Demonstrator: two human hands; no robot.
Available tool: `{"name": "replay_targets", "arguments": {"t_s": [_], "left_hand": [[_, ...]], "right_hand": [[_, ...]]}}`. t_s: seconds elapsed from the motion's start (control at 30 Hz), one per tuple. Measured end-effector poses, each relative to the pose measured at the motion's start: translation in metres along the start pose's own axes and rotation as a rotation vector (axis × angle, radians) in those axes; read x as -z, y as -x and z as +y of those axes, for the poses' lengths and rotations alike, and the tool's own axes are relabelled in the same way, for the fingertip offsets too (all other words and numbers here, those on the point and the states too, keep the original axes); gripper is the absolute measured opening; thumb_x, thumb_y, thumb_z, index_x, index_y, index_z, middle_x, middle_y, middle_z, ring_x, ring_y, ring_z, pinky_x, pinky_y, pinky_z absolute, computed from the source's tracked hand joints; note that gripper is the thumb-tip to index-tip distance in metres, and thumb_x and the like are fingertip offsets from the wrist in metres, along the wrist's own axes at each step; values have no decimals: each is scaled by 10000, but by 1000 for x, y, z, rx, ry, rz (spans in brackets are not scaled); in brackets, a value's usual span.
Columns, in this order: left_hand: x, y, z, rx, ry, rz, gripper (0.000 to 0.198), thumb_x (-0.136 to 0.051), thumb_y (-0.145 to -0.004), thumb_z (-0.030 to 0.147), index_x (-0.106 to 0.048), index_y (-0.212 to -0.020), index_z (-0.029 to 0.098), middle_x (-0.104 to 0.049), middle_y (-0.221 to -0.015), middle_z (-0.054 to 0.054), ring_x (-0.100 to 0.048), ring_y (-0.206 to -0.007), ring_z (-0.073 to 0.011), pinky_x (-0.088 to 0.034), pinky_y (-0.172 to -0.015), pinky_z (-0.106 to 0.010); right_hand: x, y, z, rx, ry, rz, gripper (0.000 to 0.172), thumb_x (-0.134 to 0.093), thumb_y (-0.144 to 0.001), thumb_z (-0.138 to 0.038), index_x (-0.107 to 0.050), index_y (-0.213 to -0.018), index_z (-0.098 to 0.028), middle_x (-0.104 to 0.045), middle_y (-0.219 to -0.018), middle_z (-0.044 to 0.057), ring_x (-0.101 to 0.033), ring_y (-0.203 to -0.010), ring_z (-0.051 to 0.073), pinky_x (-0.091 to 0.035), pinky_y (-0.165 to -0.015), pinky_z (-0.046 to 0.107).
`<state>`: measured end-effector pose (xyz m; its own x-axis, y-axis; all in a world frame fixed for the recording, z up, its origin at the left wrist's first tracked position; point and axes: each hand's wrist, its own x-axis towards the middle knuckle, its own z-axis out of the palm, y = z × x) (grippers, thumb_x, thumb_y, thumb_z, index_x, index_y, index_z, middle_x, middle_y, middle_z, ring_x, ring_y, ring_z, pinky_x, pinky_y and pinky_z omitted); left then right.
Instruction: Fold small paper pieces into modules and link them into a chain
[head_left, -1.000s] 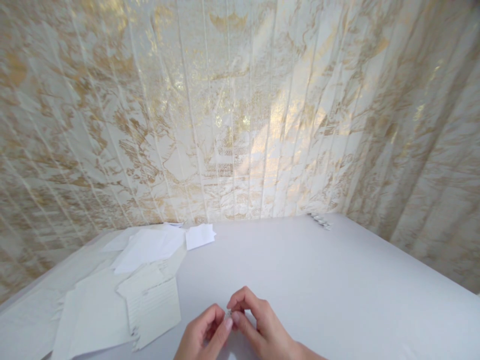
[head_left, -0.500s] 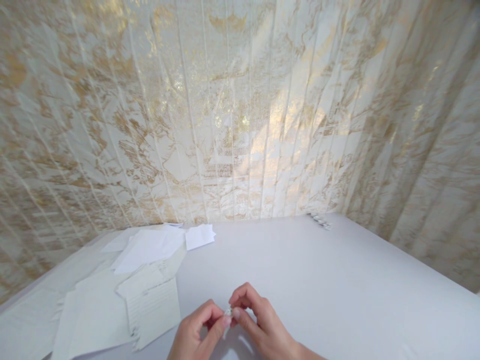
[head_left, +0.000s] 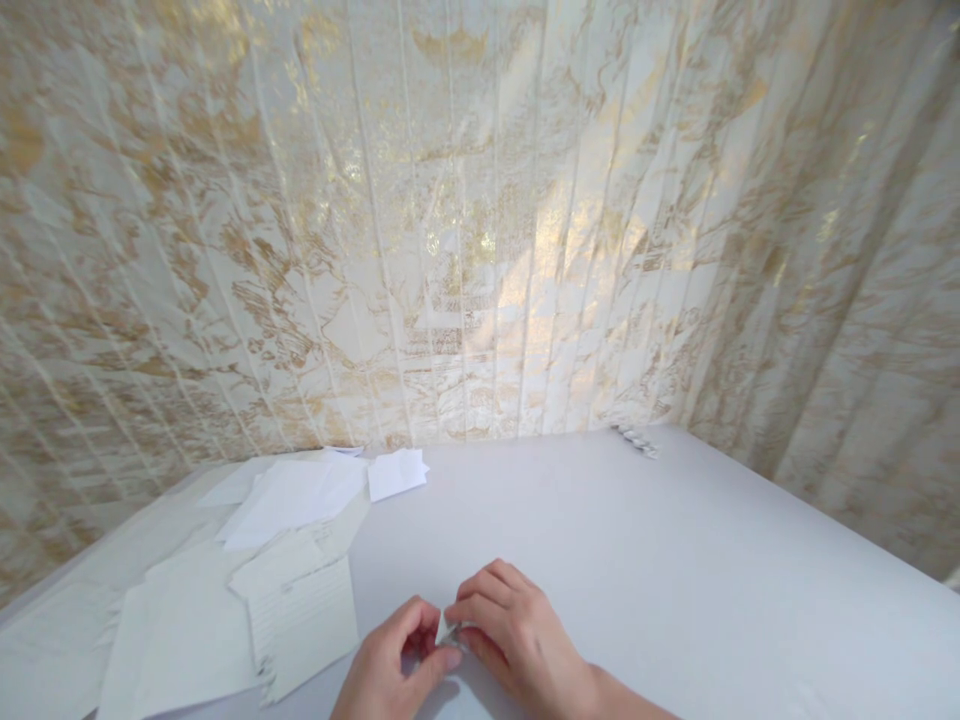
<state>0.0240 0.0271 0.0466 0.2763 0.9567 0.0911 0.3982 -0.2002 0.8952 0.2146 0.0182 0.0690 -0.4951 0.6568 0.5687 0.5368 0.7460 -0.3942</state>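
Note:
A small folded piece of paper (head_left: 449, 632), pale with grey marks, is held between my two hands near the table's front. My left hand (head_left: 394, 660) pinches its left side with thumb and forefinger. From the right, my right hand (head_left: 517, 635) has its fingers and thumb closed on the same piece, hiding part of it. The exact shape of the folded paper is too small to make out.
Loose white sheets (head_left: 187, 630) and a torn lined sheet (head_left: 311, 625) cover the left of the table (head_left: 675, 580). A folded white paper (head_left: 397, 474) lies at the back, with small grey folded pieces (head_left: 637, 442) at the back right. A patterned curtain (head_left: 465, 220) hangs behind.
My right hand has turned so that its back shows more, and its fingers now cover the top of the piece. A pale pointed part of the paper now shows between my hands.

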Motion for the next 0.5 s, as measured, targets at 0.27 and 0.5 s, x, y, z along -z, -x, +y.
{"name": "replay_targets", "arguments": {"t_s": [0.27,0.5], "left_hand": [[2,4,4,-75,-90,16,126,-638,-788,265,-597,-902,226,-576,-805,6,-570,-759,-209,-434,-736,-276],[7,4,7,-205,-200,43,160,-612,-840,240,-578,-684,245,-598,-772,4,-590,-762,-204,-427,-732,-259]], "right_hand": [[-4,2,2,0,75,14,172,-519,-976,-192,-664,-886,-220,-682,-855,43,-550,-792,196,-429,-729,304],[-8,3,4,-125,57,-59,123,-654,-822,-83,-668,-808,-205,-675,-766,26,-558,-759,198,-395,-696,300]]}}
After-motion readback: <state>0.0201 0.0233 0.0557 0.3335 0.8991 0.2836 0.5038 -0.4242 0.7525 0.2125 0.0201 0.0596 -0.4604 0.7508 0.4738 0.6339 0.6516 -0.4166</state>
